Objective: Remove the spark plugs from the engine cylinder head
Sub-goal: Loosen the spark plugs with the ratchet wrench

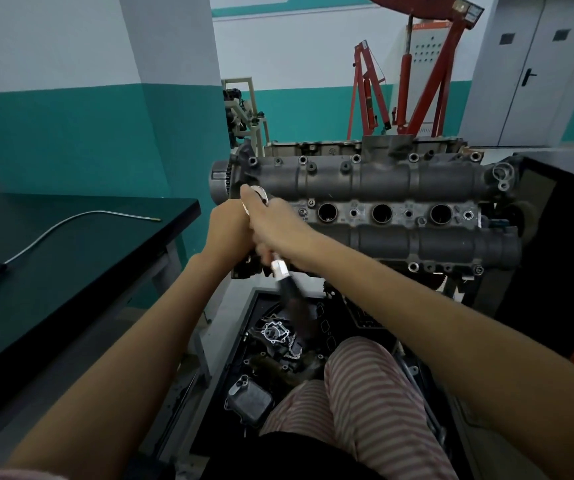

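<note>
Workshop, teal walls, red engine hoist [417,74] beyond. Engine cylinder head [375,209] sat just ahead of both hands. Right hand [271,223] curled round ratchet wrench [280,268] over leftmost plug well; left hand [225,226] touching beside it, fingers hidden, can't tell.

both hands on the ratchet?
Yes: left hand and right hand both grip the chrome, black-handled ratchet wrench at the grey cylinder head.

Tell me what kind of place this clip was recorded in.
Probably an automotive workshop or training garage: a stripped engine cylinder head on a stand, a red engine hoist behind it, and a tray of loose engine parts on the floor.
</note>
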The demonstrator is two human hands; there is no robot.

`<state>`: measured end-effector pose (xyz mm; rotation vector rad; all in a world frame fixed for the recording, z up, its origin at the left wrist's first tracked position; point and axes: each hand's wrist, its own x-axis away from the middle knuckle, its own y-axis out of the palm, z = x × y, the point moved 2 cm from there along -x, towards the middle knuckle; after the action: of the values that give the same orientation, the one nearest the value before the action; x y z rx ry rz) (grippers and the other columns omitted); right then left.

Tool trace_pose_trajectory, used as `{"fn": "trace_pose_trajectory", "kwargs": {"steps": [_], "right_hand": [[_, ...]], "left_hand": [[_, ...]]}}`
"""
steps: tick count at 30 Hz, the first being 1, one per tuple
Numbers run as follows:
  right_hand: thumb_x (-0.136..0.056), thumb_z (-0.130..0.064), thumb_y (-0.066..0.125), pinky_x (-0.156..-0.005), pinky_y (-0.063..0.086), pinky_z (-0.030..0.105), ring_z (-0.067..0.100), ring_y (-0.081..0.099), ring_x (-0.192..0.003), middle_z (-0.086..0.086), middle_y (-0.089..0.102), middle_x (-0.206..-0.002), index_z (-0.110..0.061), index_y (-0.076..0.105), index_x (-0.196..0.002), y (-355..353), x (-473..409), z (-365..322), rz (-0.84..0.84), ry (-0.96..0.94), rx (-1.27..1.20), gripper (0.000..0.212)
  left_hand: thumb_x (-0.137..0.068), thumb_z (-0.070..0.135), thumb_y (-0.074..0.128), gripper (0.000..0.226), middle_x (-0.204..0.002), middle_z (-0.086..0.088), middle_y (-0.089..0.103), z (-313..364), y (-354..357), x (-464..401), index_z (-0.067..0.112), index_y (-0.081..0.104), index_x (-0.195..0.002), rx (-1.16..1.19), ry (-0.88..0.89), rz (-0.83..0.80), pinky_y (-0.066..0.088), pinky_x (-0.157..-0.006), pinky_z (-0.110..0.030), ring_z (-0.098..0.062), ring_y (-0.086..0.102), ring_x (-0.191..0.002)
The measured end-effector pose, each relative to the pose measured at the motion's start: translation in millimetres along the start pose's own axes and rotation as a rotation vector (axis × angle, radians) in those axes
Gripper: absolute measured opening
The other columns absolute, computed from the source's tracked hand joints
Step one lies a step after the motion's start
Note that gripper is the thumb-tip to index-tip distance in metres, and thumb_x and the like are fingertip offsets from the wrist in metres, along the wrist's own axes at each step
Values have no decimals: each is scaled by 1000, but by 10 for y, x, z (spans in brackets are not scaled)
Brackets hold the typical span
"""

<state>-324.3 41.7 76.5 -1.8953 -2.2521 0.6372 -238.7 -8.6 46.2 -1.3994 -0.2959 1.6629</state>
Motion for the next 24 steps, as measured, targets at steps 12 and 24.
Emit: {"fn": "trace_pose_trajectory", "kwargs": {"steps": [12,24], "right_hand": [[-97,-47,28,-45,33,25,13,38,-46,3,40,-61,-10,43,-75,-7,73,-14,-76,174,-375,45],[-92,-63,18,-63,37,32,14,49,-61,2,48,-63,-14,46,-58,-441,-122,-329,-82,-165,1050,66]], "left_hand": [[-84,11,49,34,-51,-7,49,-35,38,-13,14,39,-51,51,-71,-68,25,-46,-30,-26,47,-55],[-90,22,57,24,-75,-18,65,-4,-19,-39,-2,60,-89,60,123,21,31,-53,-29,-34,59,-68]]}}
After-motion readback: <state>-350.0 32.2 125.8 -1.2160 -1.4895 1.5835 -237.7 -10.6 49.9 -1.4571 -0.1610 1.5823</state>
